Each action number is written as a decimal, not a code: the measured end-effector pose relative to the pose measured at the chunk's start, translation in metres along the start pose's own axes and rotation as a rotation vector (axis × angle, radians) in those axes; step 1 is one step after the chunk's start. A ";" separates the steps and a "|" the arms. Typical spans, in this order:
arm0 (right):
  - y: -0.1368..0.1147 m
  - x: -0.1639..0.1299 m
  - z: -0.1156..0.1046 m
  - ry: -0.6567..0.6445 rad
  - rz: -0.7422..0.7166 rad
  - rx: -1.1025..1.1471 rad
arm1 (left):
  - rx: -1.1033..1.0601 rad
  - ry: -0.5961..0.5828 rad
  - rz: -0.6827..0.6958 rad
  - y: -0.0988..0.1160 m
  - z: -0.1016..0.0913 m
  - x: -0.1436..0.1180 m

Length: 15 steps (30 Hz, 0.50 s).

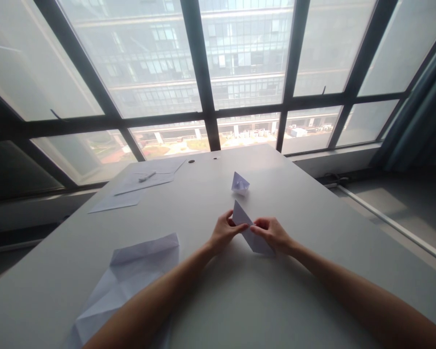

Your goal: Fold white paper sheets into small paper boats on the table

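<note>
A folded sheet of white paper with pointed corners is held between both hands, just above or on the white table. My left hand grips its left side, thumb on the near face and fingers behind. On the other side, my right hand pinches the upper edge close to the left thumb. The fingertips of the two hands almost meet at that edge. Just beyond stands a small folded paper boat, touched by neither hand.
A large creased paper sheet lies at the near left, partly under my left forearm. Farther back are flat sheets with a white pen-like object on top. Windows rise behind the table, and a curtain hangs at right.
</note>
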State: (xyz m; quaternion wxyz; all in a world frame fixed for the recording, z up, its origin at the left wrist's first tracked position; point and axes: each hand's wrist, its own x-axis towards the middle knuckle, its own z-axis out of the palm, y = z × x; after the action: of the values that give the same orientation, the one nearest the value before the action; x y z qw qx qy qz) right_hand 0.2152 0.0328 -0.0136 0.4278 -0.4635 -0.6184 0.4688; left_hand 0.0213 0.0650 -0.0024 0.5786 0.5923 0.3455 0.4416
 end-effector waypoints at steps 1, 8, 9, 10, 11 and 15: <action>-0.001 0.000 0.000 -0.010 -0.001 -0.007 | 0.001 -0.017 0.001 0.000 0.000 0.000; -0.001 0.000 0.003 0.047 -0.016 -0.049 | 0.033 0.019 0.005 -0.004 0.002 0.000; -0.001 0.000 0.003 0.051 -0.014 -0.048 | 0.027 0.030 0.009 -0.004 0.003 0.000; -0.001 0.000 0.003 0.052 -0.014 -0.049 | 0.015 0.034 0.019 -0.004 0.003 0.000; -0.001 0.000 0.003 0.052 -0.016 -0.051 | -0.001 0.032 0.035 -0.005 0.003 -0.001; -0.001 -0.001 0.003 0.049 -0.028 -0.055 | 0.012 0.035 0.094 -0.007 0.003 -0.002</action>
State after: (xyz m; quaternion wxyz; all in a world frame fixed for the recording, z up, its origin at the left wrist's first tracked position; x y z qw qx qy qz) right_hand 0.2121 0.0312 -0.0130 0.4366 -0.4777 -0.6266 0.4342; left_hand 0.0244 0.0629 -0.0091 0.5476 0.6036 0.3301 0.4763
